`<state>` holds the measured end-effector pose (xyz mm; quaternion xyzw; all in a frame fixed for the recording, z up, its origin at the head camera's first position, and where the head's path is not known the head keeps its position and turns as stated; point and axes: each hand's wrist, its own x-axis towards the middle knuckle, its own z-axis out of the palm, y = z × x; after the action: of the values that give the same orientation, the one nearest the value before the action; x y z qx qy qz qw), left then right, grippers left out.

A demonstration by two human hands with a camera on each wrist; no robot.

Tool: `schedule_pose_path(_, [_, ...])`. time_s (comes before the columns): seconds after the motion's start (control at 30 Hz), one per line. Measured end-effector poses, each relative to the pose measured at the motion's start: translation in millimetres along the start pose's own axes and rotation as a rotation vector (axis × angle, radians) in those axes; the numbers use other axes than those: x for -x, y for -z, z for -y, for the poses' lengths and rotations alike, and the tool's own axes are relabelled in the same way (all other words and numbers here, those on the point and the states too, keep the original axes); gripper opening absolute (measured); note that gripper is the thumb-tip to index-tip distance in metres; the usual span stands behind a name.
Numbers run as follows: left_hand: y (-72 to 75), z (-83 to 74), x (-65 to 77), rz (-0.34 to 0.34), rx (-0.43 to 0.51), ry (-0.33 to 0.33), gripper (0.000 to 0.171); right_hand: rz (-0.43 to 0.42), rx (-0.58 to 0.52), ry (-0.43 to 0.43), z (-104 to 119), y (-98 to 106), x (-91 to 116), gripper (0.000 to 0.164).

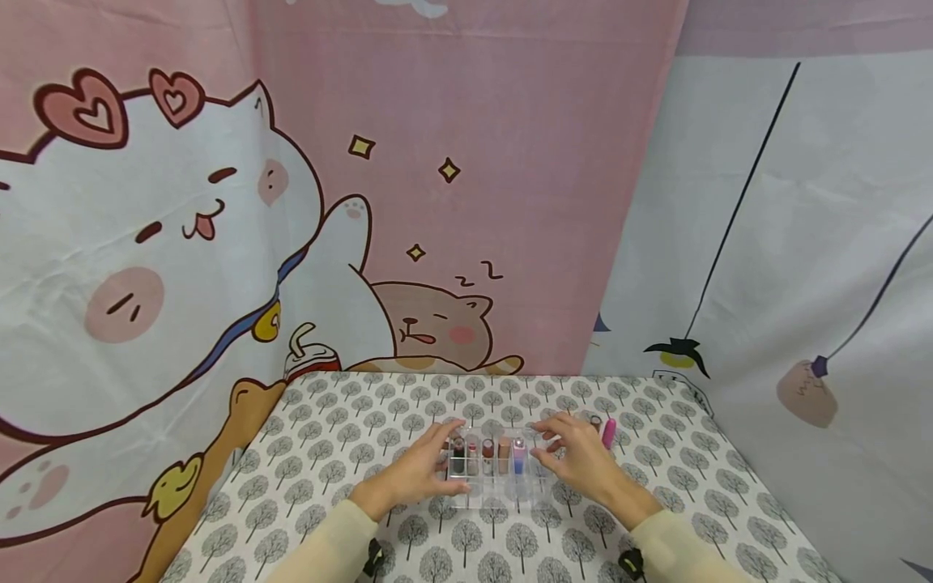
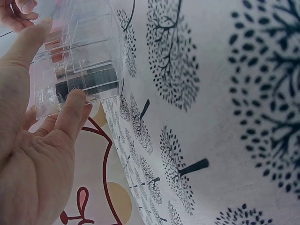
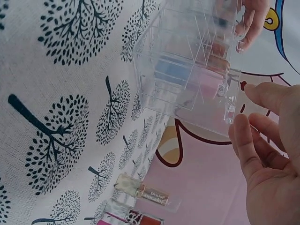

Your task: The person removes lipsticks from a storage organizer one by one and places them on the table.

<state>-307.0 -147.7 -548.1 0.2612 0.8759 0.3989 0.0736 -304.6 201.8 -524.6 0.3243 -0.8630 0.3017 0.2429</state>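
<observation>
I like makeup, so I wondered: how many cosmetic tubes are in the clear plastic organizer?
5 visible in the clear organizer, left to right: black tube, pinkish tube, brownish-red tube, peach tube, blue and pink tube. Others may be hidden.

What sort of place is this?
Probably a makeshift indoor corner for tabletop work: cartoon-animal fabric hangs around a tree-print cloth, with a clear makeup organizer standing on it.

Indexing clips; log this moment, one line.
left hand: holds clear lipstick organizer; right hand: at organizer's right end; pink tube: on tree-print tablecloth
</observation>
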Motion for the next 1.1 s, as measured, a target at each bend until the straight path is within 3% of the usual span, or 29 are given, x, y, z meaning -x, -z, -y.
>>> schedule_pose_path(0.27, [1.1, -0.5, 2.0, 0.004, 0.025, 0.004, 0.116, 0.037, 0.002, -0.024, -1, -4, -1, 0.040])
schedule_pose_path(0.6, [1.1, -0.7, 0.1, 0.006, 0.011, 0.005, 0.115, 0.019, 0.037, 0.049, -1, -17, -5, 0.040])
schedule_pose_path(0.83, [1.7, -3.1, 1.0, 0.003, -0.003, 0.003, 0.115, 0.048, 0.085, 0.006, -1, -23, -6, 0.045])
schedule_pose_path(1.1, [2.3, -3.4, 1.4, 0.008, 0.009, -0.002, 0.115, 0.006, 0.141, 0.051, -3, -30, -6, 0.046])
